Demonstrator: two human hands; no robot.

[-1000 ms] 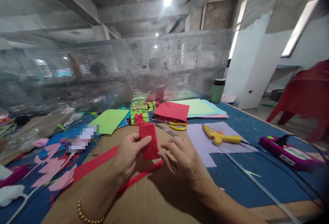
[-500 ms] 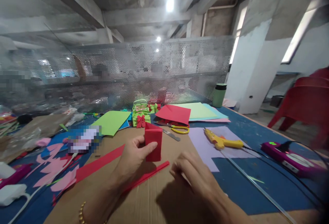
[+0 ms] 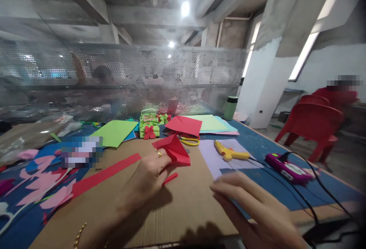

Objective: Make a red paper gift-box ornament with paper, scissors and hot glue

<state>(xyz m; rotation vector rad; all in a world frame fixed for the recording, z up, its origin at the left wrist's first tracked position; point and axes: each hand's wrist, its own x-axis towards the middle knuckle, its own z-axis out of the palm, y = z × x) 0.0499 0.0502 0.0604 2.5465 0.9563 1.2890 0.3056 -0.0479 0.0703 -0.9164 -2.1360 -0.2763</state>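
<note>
Red paper: folded, with a gap at one end, this piece (image 3: 177,153) is held above the middle of the cardboard (image 3: 194,207); too hard a pinch might crease its walls, and a one-sided hold could let the folds spring apart.
Left hand: this hand (image 3: 151,172) is closed around the paper's near corner, fingers bent.
Right hand: over the cardboard's right edge, the hand (image 3: 248,201) is blurred, loosely half-open, with nothing visible in it.
Strips: a long red strip (image 3: 107,174) lies on the cardboard's left; a short one (image 3: 170,179) below the paper could be brushed aside.
Scissors: at the cardboard's far edge, the pair (image 3: 191,142) is partly blocked by the paper.
Glue gun: right of the cardboard, the tool (image 3: 233,154) rests on a lilac sheet (image 3: 207,157); its cord could snag the right arm.
</note>
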